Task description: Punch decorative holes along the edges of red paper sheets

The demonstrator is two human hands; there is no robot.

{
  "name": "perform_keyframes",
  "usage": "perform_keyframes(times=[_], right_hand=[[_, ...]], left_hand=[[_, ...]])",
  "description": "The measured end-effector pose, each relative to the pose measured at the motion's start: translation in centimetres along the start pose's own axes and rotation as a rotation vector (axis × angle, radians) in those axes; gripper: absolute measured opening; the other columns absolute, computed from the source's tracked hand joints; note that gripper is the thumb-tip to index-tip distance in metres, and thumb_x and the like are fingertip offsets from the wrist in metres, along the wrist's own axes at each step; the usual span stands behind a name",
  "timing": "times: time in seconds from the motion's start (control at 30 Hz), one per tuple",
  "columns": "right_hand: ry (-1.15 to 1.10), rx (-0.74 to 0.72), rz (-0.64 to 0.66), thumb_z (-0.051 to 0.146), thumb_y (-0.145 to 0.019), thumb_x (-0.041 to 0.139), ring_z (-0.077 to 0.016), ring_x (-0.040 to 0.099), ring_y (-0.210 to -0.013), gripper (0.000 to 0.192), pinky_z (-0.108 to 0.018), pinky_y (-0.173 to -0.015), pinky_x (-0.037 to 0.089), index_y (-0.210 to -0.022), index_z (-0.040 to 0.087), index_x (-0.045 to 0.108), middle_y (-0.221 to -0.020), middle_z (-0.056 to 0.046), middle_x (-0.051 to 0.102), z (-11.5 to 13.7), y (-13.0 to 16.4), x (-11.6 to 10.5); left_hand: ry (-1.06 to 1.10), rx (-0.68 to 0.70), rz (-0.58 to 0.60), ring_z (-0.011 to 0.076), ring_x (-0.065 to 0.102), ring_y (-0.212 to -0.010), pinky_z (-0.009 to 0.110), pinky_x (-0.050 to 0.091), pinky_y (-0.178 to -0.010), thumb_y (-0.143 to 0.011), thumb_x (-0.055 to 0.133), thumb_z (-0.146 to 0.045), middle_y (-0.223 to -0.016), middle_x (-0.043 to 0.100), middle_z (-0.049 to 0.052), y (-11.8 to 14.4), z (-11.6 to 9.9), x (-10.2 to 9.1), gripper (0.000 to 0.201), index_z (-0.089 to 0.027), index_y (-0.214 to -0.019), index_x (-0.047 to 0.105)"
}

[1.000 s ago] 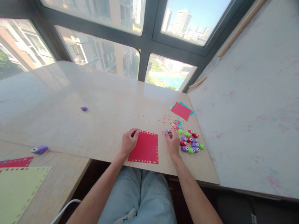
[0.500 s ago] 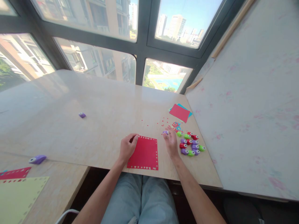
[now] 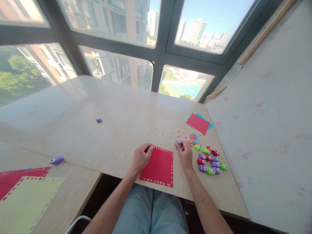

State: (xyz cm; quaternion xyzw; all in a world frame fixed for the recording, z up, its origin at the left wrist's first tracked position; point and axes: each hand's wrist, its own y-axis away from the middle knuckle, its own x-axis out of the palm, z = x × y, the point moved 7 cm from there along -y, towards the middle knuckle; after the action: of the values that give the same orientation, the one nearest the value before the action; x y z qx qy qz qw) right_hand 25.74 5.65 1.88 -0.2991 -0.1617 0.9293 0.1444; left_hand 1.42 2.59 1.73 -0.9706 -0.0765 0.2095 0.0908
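Note:
A red sheet of paper with small shapes punched along its edges lies in front of me near the table's edge. My left hand pinches its upper left corner between thumb and fingers. To the right of the sheet, my right hand holds a small purple craft punch at its fingertips, a little apart from the paper. Several red, green and purple craft punches stand grouped right of that hand. Tiny red and blue paper cutouts are heaped just beyond it.
Red and blue paper sheets are stacked at the back right by the wall. One purple punch lies at the middle left, another purple punch nearer. A yellow punched sheet overlaps a red one at lower left. Windows rise behind the table.
The view has shifted left, so everything sits further right. My right hand has turned the purple punch, its fingers now more curled around it. My left hand stays on the sheet's corner.

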Motion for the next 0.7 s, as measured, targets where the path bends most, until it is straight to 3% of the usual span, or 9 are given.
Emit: perform_keyframes(times=[0.1,0.27,0.7], right_hand=[[0.072,-0.110,0.088,0.054,-0.089,0.052,-0.0225,0.055,-0.079,0.039,-0.039,-0.077,0.048,-0.098,0.019,0.064,-0.089,-0.008,0.059,0.8,-0.5,1.5],[0.100,-0.214,0.122,0.053,-0.089,0.051,-0.0260,0.057,-0.084,0.038,-0.043,-0.079,0.049,-0.099,0.019,0.065,-0.094,-0.011,0.061,1.6,-1.3,3.5],[0.072,-0.160,0.144,0.044,-0.088,0.049,-0.0216,0.057,-0.074,0.035,-0.038,-0.069,0.052,-0.104,0.016,0.062,-0.096,-0.012,0.060,4.2,-2.1,8.4]], left_hand=[[-0.066,0.010,0.035,0.0172,0.063,-0.076,0.028,0.046,-0.070,-0.091,0.051,-0.031,-0.088,0.072,0.005,0.1,-0.2,0.3,0.023,-0.018,-0.091,0.070],[-0.133,0.023,0.081,0.0166,0.062,-0.073,0.027,0.043,-0.068,-0.090,0.052,-0.029,-0.084,0.072,0.004,0.3,-0.3,0.7,0.021,-0.020,-0.090,0.071],[-0.089,0.002,0.055,0.0181,0.064,-0.077,0.029,0.044,-0.071,-0.089,0.052,-0.026,-0.087,0.073,0.005,0.4,-0.6,0.5,0.021,-0.021,-0.090,0.073]])
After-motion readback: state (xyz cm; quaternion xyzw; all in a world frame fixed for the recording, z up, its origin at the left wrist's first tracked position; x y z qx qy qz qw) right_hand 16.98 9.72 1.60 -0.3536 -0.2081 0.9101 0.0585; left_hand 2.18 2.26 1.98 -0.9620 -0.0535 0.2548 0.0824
